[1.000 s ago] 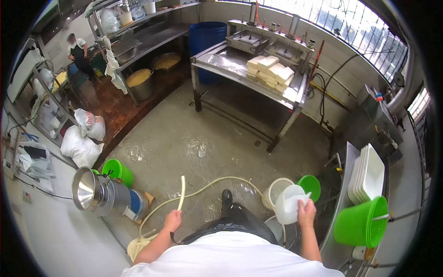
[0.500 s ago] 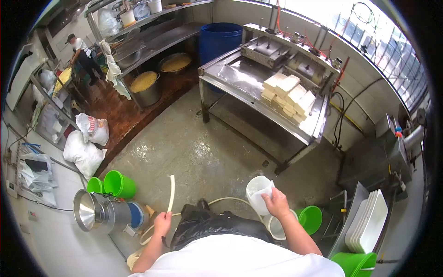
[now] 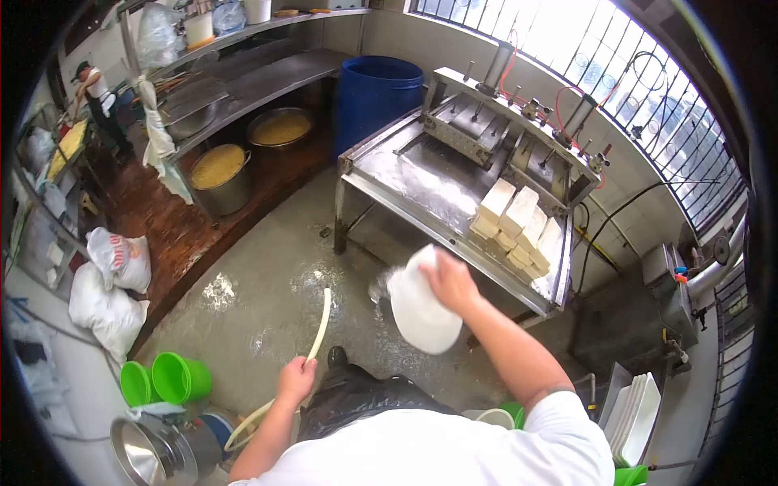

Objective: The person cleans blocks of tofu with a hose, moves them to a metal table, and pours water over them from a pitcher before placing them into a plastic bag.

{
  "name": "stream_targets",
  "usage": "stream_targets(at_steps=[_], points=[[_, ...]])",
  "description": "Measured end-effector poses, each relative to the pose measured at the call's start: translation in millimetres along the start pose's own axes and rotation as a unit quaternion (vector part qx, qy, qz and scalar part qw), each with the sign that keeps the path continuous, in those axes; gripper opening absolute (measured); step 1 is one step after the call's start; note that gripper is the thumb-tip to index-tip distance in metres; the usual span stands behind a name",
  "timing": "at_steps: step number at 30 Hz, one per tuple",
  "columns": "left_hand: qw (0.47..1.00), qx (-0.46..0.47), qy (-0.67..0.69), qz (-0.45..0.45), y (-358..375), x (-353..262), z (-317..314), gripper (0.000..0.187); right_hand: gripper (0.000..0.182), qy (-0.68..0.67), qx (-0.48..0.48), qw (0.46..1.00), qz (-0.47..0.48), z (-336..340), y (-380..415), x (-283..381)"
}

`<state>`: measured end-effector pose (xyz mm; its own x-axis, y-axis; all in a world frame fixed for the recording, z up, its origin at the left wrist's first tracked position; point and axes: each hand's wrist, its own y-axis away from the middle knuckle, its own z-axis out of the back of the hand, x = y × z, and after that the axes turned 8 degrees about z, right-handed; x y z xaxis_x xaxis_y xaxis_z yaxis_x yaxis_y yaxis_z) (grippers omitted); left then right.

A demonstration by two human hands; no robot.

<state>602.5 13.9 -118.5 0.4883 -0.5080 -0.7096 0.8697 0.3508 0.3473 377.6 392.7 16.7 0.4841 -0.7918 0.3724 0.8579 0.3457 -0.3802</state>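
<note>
My left hand (image 3: 297, 379) is closed around a pale hose (image 3: 322, 324), its free end pointing up and forward above the wet floor (image 3: 267, 275). The hose's other part curves down beside my left forearm. My right hand (image 3: 450, 279) grips the rim of a white plastic bucket (image 3: 425, 320), which is tipped well over with its mouth facing away from me. A blurred splash of water (image 3: 379, 285) shows at its left side. A steel table (image 3: 389, 182) stands just beyond my right hand, bearing stacked pale blocks (image 3: 519, 215).
Green buckets (image 3: 180, 378) and a steel machine with a funnel (image 3: 142, 454) are at lower left. White sacks (image 3: 105, 312) lie by a raised red floor, where large pots (image 3: 223, 182) stand. White trays (image 3: 636, 421) lean at right. A co-worker (image 3: 101, 105) stands far left.
My right hand has lifted the white bucket forward and left, tipping it from upright; water splashes beside it. My left hand still holds the hose, now slightly farther right. The view has shifted.
</note>
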Motion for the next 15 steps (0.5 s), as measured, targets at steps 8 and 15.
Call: stream_targets(at_steps=[8,15], points=[[0.999,0.042,0.005,0.020,-134.0,0.9,49.1,0.039,0.043,-0.372,-0.236,0.804,-0.399,-18.4,-184.1,-79.1],[0.995,0.005,-0.088,0.039,-173.0,-4.5,71.7,0.037,0.035,-0.358,-0.230,0.858,-0.288,-62.2,-241.5,1.0]])
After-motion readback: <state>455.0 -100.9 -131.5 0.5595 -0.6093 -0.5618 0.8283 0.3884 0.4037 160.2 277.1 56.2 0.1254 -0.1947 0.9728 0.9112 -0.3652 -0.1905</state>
